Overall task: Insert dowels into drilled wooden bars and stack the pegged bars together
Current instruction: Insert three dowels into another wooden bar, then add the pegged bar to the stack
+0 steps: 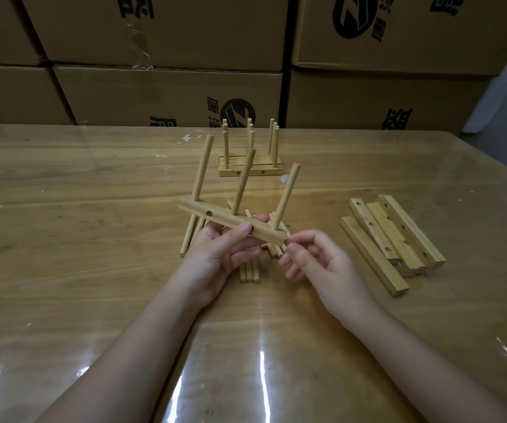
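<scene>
Left grip [215, 248] pinches the pegged bar [233, 222] mid-length above the loose dowels [249, 270], so its three pegs stand clear. Right grip [316, 257], loosely curled and empty, hovers beside the bar's end, probably to guide stacking.

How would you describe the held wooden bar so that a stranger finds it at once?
On the wooden table, look near the middle, above the loose dowels. The left hand holds one bar in the air. Unlike the bare bars at the right and the pegged stack behind, it is lifted, with three dowels standing in it.
</scene>
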### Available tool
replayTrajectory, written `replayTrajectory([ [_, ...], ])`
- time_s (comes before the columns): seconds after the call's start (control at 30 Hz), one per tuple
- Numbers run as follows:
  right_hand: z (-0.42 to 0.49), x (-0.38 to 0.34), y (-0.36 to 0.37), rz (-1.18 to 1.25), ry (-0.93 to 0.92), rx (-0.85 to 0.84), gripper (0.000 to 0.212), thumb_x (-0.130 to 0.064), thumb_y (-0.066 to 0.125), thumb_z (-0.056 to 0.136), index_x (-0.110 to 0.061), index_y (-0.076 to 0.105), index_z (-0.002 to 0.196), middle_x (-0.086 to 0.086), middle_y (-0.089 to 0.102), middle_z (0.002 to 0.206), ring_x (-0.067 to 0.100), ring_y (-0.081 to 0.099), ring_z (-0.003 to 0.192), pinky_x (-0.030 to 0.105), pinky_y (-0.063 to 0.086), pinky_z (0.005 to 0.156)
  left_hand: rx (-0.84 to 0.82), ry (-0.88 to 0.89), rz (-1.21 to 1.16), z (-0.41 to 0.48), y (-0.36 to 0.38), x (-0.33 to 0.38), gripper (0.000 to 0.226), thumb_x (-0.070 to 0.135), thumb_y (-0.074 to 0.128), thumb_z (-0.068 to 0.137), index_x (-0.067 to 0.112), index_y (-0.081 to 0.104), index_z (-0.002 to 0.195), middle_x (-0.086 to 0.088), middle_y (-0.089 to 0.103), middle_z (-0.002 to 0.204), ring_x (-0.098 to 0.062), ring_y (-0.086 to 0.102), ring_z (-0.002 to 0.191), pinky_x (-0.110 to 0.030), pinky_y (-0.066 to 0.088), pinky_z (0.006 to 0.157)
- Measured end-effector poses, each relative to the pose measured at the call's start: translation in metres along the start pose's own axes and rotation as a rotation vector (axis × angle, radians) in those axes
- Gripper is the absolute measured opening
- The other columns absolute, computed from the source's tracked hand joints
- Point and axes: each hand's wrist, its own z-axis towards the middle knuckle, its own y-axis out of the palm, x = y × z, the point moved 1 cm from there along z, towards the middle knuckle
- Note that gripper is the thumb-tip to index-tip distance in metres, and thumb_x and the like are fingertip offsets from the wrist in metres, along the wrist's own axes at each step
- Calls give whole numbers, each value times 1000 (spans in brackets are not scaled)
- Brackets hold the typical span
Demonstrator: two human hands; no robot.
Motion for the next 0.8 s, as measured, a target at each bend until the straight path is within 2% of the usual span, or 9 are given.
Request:
replayTrajectory([
  [0.07, 1, 0, -1, 41, 16, 76, 11, -9, 58, 88, -14, 59, 97, 4, 67, 79, 7, 63, 64, 15, 48, 60, -8, -1, 23, 0, 2, -1, 25, 17, 68, 79, 9, 73, 103, -12, 71, 111, -21, 71, 95, -21, 56, 68],
  [0.17, 4, 0, -4, 82, 40, 138, 15, -7, 60, 86, -17, 60, 97, 7, 67, 84, 6, 63, 65, 14, 48, 60, 19, -5, 30, -1, 6, -2, 22, 11, 66, 76, 4, 72, 97, -14, 69, 114, -25, 70, 98, -22, 56, 70],
  [0.27, 5, 1, -3, 80, 37, 139, 17, -8, 62, 85, -22, 64, 94, 1, 68, 81, 5, 63, 66, 13, 48, 60, 23, 11, 50, -3, 10, -2, 13, 11, 66, 75, 15, 77, 79, -14, 70, 110, -26, 70, 97, -23, 56, 72],
  [0.37, 6, 4, -3, 78, 50, 156, 16, -11, 61, 86, -24, 65, 95, -6, 71, 76, 5, 64, 67, 14, 49, 61, 17, 23, 34, -3, 10, -3, 14, 9, 66, 74, 19, 75, 71, -15, 70, 110, -27, 70, 97, -23, 56, 72],
  [0.47, 8, 6, -3, 65, 69, 159, 15, -14, 60, 88, -25, 66, 97, -10, 71, 77, 3, 63, 68, 14, 50, 62, 8, 12, 5, -1, 9, -3, 8, 6, 68, 74, 8, 65, 81, -19, 69, 111, -29, 68, 102, -25, 56, 74],
  [0.57, 8, 7, -6, -17, 67, 137, 15, -19, 61, 87, -30, 66, 96, -11, 70, 81, 4, 63, 72, 15, 50, 64, 27, 8, 18, 0, 8, -5, 25, 5, 68, 74, 5, 49, 89, -21, 69, 109, -30, 67, 103, -26, 56, 74],
  [0.67, 9, 9, -11, -51, 100, 124, 15, -22, 64, 85, -33, 67, 95, -10, 70, 84, 6, 64, 78, 14, 50, 66, 32, 3, 43, -1, 10, -4, 24, 5, 70, 72, 7, 50, 87, -21, 70, 105, -29, 68, 103, -26, 56, 74],
  [0.8, 18, 3, -17, -177, 150, 28, 16, -25, 67, 82, -36, 66, 94, -18, 69, 85, 0, 63, 77, 11, 48, 61, 19, -11, 44, -1, 7, -4, 24, 6, 71, 72, 5, 54, 89, -20, 71, 103, -29, 67, 103, -27, 56, 77],
])
